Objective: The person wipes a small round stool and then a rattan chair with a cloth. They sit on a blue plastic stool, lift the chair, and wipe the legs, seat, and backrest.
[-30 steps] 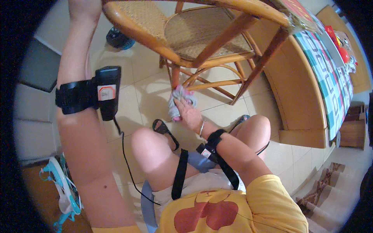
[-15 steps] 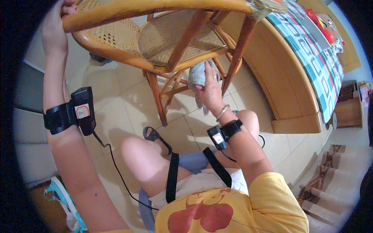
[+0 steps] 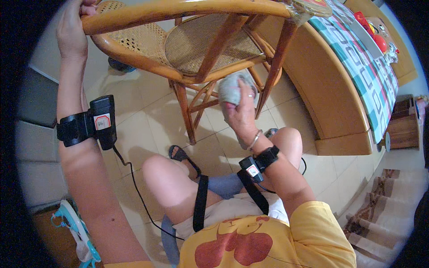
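- A rattan chair (image 3: 201, 44) stands on a tiled floor (image 3: 143, 105), directly before a seated person.
- The left hand (image 3: 72, 39), at upper left, grips the end of the chair's curved wooden rail.
- The right hand (image 3: 241, 115) grasps a bunched, pale grey cloth (image 3: 230, 90) just below the seat's edge, between two legs; whether the cloth touches wood, I cannot tell.
- To the right, a checked cover (image 3: 365, 73) lies over wooden furniture (image 3: 308, 89).

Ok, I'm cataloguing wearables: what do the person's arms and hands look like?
Short yellow sleeves; each forearm wears a black strap with a black box, red-and-white label and black cable. The right hand wears a ring, its wrist a silvery bracelet.
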Available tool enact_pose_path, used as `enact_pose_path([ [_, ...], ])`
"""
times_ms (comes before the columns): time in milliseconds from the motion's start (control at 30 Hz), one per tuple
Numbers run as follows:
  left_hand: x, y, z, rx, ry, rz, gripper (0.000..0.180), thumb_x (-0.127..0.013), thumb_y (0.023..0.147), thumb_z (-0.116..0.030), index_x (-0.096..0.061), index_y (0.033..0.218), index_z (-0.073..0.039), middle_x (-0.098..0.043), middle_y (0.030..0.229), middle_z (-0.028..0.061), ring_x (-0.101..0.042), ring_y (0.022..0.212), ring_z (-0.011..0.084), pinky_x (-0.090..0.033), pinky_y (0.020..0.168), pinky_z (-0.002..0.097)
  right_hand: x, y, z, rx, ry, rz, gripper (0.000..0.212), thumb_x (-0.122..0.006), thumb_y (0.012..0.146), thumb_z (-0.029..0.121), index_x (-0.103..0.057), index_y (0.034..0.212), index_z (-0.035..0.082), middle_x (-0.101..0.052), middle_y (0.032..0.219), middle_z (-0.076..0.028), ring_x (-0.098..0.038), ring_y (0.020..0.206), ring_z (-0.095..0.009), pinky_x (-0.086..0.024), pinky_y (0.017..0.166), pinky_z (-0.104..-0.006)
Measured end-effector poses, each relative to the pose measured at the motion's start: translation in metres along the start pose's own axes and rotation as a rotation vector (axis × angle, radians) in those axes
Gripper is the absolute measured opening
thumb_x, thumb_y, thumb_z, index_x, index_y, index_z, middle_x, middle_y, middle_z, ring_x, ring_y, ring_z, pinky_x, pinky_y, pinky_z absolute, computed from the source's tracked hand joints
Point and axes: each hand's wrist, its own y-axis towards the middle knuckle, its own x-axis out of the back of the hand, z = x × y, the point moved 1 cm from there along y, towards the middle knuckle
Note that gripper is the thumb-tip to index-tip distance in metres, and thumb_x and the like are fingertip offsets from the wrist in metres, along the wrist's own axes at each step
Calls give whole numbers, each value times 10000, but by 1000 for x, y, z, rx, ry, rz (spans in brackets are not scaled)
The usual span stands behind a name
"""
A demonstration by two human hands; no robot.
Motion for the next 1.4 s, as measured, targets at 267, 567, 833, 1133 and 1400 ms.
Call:
enact_pose_path([
  [267,-2,0,-22,-56,16,28,344,-364,1002,-222,-502,744,-42,-447,672,13,-473,603,91,-381,611,241,-54,-32,53,90,107,512,734,-731,716,50,-417,1379,31,-409,1428,-270,-462,1253,-457,-359,1083,-477],
  [567,6,7,-16,49,-16,42,339,-375,995,-229,-499,743,-40,-460,685,14,-470,607,85,-377,608,236,-37,31,93,261,197,207,797,-766,673,3,-414,1388,21,-507,1303,-240,-464,1230,-427,-387,1042,-454],
  [833,3,2,-4,200,-189,26,322,-401,990,-233,-514,757,-41,-480,700,9,-483,625,75,-385,602,236,35,41,125,242,432,96,721,-712,693,-6,-456,1366,26,-536,1276,-212,-527,1187,-387,-417,1025,-417],
  [1133,6,6,1,247,132,108,395,-436,953,-398,-584,762,-86,-546,616,16,-566,619,151,-432,705,295,107,106,148,409,10,-224,775,-698,697,-27,-432,1418,73,-409,1425,-238,-398,1324,-421,-360,1104,-433],
  [1400,4,7,-7,238,251,152,432,-403,973,-436,-560,740,-107,-529,602,-13,-558,612,165,-407,749,310,107,125,138,471,-100,-266,789,-738,643,-32,-475,1375,103,-424,1402,-227,-412,1299,-426,-395,1073,-446],
])
